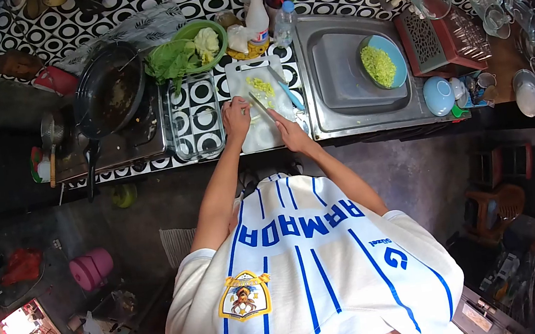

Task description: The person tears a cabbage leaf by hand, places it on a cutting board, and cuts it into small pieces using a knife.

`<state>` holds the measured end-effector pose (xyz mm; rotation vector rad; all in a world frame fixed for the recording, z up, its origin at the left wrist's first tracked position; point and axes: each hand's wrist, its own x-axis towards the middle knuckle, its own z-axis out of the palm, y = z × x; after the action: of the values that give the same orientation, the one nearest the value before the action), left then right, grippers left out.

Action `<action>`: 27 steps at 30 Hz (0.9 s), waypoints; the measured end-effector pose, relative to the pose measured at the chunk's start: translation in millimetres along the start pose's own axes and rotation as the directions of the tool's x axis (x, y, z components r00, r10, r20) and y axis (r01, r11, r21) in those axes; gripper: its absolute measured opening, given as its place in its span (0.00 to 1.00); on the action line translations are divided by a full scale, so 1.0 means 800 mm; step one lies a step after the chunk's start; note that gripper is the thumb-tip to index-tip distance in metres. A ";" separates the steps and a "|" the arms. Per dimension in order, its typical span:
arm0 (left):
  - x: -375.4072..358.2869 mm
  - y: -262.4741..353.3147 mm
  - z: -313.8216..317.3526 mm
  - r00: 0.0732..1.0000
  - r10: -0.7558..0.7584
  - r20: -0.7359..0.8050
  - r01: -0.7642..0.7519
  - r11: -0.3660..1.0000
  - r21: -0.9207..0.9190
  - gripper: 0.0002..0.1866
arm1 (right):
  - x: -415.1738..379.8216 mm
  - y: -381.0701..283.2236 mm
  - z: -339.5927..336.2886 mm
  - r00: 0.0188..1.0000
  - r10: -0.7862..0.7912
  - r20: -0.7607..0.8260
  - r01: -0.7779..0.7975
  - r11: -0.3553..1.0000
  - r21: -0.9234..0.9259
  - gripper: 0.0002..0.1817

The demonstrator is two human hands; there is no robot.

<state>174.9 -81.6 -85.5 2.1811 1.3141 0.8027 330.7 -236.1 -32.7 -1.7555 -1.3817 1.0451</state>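
My right hand (291,134) grips a knife (263,107), its blade pointing up and left over a white cutting board (264,139). Across the blade, my left hand (236,117) rests on the board's left edge with fingers curled together. Whatever it pinches is too small to make out. Just beyond the blade lies a small heap of chopped pale-green vegetable (260,87). A second knife with a blue handle (292,97) lies along the board's right side. More chopped vegetable (378,66) fills a blue bowl (399,60) by the sink.
Left of the board are a clear glass dish (198,135) and a black wok (108,90) on the stove. Behind stand a green basin (219,31) of leafy vegetables, a white bottle (256,15) and a plastic bottle (285,26). A red dish rack (430,47) stands right of the metal sink (321,117).
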 end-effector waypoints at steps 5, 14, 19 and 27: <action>0.003 0.002 -0.001 0.998 -0.043 0.035 0.043 0.999 -0.001 0.16 | 0.028 0.006 0.016 0.998 -0.035 0.047 0.030 0.995 0.090 0.25; 0.005 0.007 -0.005 0.991 -0.128 0.045 0.128 0.992 -0.002 0.16 | 0.043 -0.011 0.010 0.993 0.070 0.093 -0.066 0.997 -0.043 0.26; 0.008 -0.004 0.004 0.996 -0.078 0.034 0.078 0.997 -0.003 0.18 | 0.024 -0.005 -0.013 0.986 0.062 0.153 -0.036 0.985 -0.168 0.27; 0.012 0.005 0.010 0.999 -0.033 0.033 0.034 0.999 -0.023 0.19 | -0.043 0.027 -0.010 0.990 -0.133 -0.052 0.128 0.987 -0.095 0.28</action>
<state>186.2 -75.4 -86.3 2.1394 1.3154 0.7634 343.1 -274.5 -41.2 -1.7205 -1.5069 0.8667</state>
